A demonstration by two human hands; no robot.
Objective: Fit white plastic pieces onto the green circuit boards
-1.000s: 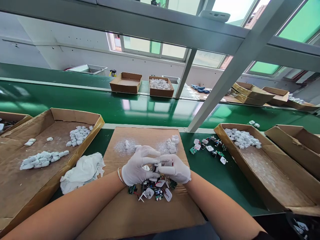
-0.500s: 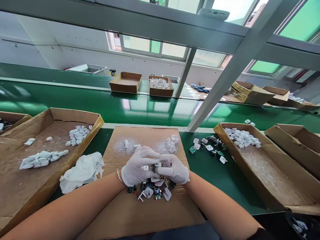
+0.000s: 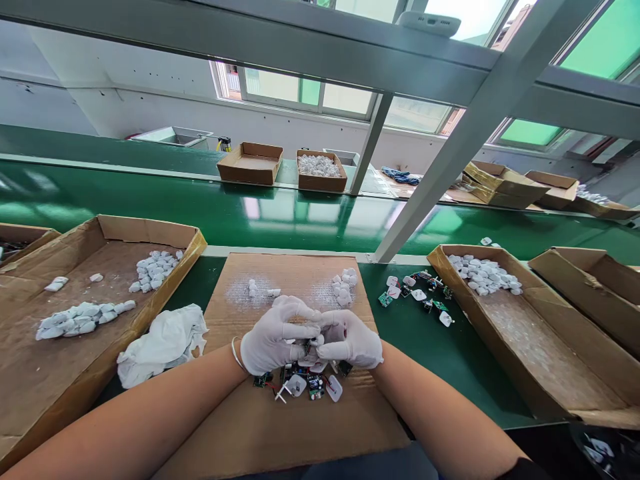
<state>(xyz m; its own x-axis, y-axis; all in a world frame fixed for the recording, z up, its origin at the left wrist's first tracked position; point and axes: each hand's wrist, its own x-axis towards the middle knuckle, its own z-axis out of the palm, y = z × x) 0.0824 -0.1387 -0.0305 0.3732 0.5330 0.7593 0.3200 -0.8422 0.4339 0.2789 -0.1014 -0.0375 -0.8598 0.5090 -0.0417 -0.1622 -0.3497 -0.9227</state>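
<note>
My left hand (image 3: 281,335) and my right hand (image 3: 349,339), both in white gloves, meet above a cardboard sheet (image 3: 270,433). Their fingers are closed round a small white-and-dark electronic part (image 3: 311,344), mostly hidden between them. Just below lie several small circuit boards (image 3: 316,385) with wires and white plastic pieces (image 3: 296,385). Farther up the sheet, a cluster of white rounded pieces (image 3: 343,288) sits at the right, and a few small white pieces (image 3: 253,288) stand at the left.
A crumpled white cloth (image 3: 163,343) lies left of the sheet. Cardboard trays with white pieces stand left (image 3: 193,257) and right (image 3: 555,333). Loose circuit boards (image 3: 419,293) lie on the green bench. A grey metal post (image 3: 440,167) rises behind.
Both hands stay together over the boards, with fingers shifting slightly round the part. My right hand has moved a little to the right.
</note>
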